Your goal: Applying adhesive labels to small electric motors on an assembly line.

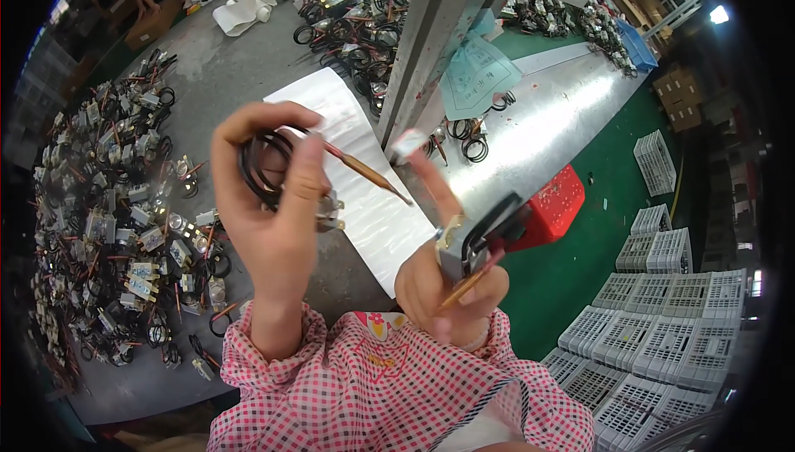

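Note:
My left hand (269,220) is raised over the table, its fingers closed round a capillary thermostat. That thermostat has a black coiled tube (259,172), a copper bulb (364,172) pointing toward the right, and metal terminals below the thumb. Lower and to the right, my right hand (426,286) grips a second thermostat (454,251) with a metal body, black tube and copper-coloured bulb. My right index finger is stretched out, with a white covering (408,144) on its tip, blurred. Beneath both hands lies a white padded sheet (377,224).
A large heap of thermostats (108,228) covers the table's left side; another pile (348,29) lies at the back. A metal post (422,46) rises beside the sheet. A red bin (556,207) stands at the right. White crates (654,328) are stacked on the green floor.

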A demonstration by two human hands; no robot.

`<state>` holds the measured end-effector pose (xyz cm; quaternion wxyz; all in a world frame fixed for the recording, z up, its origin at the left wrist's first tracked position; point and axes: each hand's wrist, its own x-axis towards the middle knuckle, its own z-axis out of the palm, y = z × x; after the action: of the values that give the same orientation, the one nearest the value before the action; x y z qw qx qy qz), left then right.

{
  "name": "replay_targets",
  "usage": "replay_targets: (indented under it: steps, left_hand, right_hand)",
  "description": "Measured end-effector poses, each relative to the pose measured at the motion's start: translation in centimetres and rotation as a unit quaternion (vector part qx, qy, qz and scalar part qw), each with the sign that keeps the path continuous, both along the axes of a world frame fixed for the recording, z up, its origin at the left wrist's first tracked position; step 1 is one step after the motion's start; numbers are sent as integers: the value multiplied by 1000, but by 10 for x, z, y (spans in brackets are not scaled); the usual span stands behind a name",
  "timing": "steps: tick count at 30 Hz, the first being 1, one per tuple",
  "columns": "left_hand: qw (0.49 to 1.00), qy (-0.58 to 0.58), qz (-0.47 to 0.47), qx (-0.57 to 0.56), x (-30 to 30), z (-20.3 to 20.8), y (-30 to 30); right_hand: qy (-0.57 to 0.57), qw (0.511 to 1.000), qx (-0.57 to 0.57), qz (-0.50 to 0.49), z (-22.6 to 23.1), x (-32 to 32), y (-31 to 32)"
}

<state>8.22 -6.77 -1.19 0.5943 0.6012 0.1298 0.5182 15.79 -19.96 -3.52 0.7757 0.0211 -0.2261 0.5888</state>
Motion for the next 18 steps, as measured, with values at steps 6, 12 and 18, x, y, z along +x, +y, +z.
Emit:
replay_targets:
  steps: [6, 12, 18]
  left_hand:
    - [953, -40, -22, -300, 4, -14, 3]
    - [989, 33, -133, -48, -13, -22, 4]
    - [988, 24, -47, 142, -35, 6, 15]
  right_hand:
    - [-380, 839, -117, -371, 1, -12, -4]
    - [-496, 679, -191, -505, -7, -9, 4]
    - [-612, 572, -245, -488, -1, -2, -7]
